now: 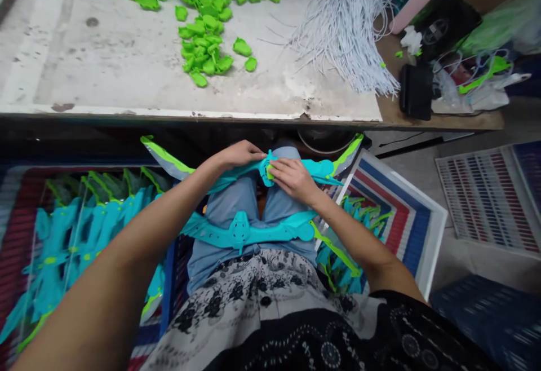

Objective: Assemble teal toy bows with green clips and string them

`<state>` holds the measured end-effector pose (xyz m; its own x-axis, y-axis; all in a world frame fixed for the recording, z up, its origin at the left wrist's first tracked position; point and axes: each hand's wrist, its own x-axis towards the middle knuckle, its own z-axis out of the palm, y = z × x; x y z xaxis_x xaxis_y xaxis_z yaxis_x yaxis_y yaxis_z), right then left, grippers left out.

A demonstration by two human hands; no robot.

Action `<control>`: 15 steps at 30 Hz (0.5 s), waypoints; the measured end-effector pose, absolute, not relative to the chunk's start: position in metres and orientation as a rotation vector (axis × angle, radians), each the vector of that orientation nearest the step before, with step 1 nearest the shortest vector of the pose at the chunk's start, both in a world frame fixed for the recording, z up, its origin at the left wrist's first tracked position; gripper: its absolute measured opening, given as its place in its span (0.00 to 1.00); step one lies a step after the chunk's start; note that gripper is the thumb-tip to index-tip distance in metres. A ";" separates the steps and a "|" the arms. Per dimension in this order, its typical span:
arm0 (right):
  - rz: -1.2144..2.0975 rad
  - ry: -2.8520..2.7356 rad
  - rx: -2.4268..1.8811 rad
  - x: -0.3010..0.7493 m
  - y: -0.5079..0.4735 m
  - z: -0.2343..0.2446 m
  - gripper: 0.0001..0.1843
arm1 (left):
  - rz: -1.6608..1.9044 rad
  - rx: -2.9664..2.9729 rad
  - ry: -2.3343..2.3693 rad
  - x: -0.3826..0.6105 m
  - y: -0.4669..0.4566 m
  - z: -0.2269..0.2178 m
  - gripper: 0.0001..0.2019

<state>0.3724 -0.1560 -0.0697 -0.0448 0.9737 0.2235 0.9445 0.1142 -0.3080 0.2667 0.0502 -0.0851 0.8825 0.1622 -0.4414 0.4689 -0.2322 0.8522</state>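
Across my knees lies a turquoise toy bow point(310, 169) with green and grey limb tips. My left hand point(240, 154) grips it just left of its round centre point(266, 169), fingers closed over the top edge. With closed fingers my right hand point(293, 178) presses a small green plastic piece point(270, 172) against that centre; the fingertips partly cover the piece. A second turquoise bow point(240, 230) rests on my lap nearer my waist, touched by neither hand.
Loose green pieces point(205, 44) lie on the worn white table point(127, 66) ahead. A bundle of white strings point(350, 32) and a black box-like object point(416, 92) sit to its right. Crates of bows stand on the left point(169, 281) and right point(435, 224).
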 end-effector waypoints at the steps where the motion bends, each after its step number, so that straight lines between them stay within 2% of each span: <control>1: 0.117 -2.018 -1.878 0.370 -0.156 -0.074 0.16 | -0.303 1.802 0.472 0.267 0.050 -0.086 0.27; 9: 0.100 -1.976 -1.856 0.364 -0.150 -0.083 0.15 | -0.340 1.801 0.305 0.261 0.056 -0.090 0.28; 15: 0.213 -1.580 -2.097 0.355 -0.152 -0.089 0.16 | -0.383 1.946 0.294 0.266 0.050 -0.082 0.29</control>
